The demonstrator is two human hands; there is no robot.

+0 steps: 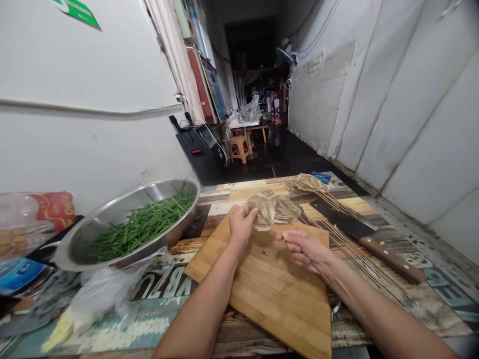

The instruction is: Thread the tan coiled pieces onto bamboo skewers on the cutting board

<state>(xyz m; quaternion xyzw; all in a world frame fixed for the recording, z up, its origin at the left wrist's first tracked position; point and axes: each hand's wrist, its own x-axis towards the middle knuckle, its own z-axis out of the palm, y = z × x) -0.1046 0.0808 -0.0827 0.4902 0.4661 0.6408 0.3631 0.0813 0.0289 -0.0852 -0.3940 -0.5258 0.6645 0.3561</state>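
My left hand (241,224) pinches a wrinkled tan-brown food sheet (262,209) between thumb and fingers, above the far edge of the wooden cutting board (277,284). My right hand (305,249) is closed on a thin bamboo skewer (276,229), whose tip points to the sheet; whether it has pierced the sheet I cannot tell. Beside it on the table lies another crumpled sheet (286,208). Right of the board are several loose bamboo skewers (354,252). Farther back, a pile of skewered sheets (307,183) rests with its sticks toward me.
A cleaver (389,257) lies at the right, its handle toward me. To the left stands a large steel bowl (71,249) of cut green stalks (145,224). Plastic bags (105,294) and a grey cloth (45,299) lie before it. A blue object (321,177) sits at the far edge.
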